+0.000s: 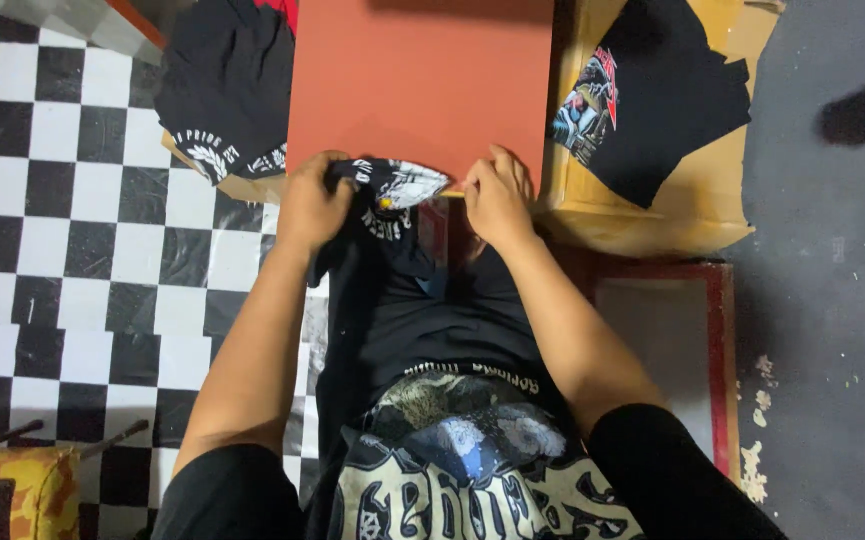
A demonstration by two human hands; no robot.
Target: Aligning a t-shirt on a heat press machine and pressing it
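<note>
Our left hand (312, 205) and right hand (497, 195), both closed on a black printed cotton T-shirt (422, 300), draw its hem onto the near edge of the flat terracotta-red board (422, 80), likely still needing an even pull.

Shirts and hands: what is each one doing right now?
Left hand: shut on the black shirt.
Right hand: pressing the shirt's edge at the red board.
Black shirt: bunched, hanging off the red board.
Folded printed shirt: lying flat on the cardboard box.
Shirt pile: heaped left.
</note>
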